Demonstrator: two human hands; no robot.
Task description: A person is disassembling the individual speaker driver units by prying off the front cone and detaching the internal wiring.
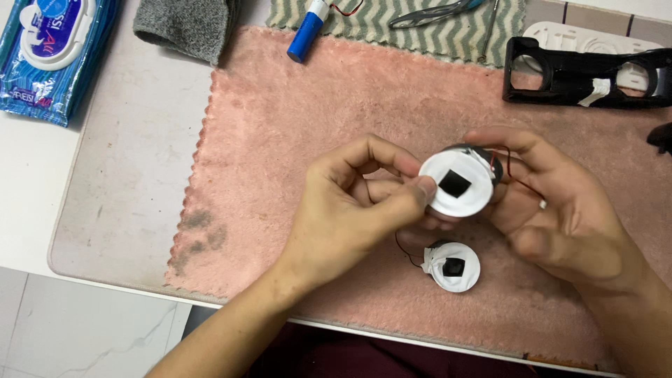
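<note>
Pinching a white round speaker (458,183), left hand (350,210) and right hand (560,210) grip it together.

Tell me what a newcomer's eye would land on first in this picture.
First, the white round part with a black square at its middle, held up between the left hand and the right hand at centre. Just below lies a second white round part on the pink towel. A black frame sits at top right.
</note>
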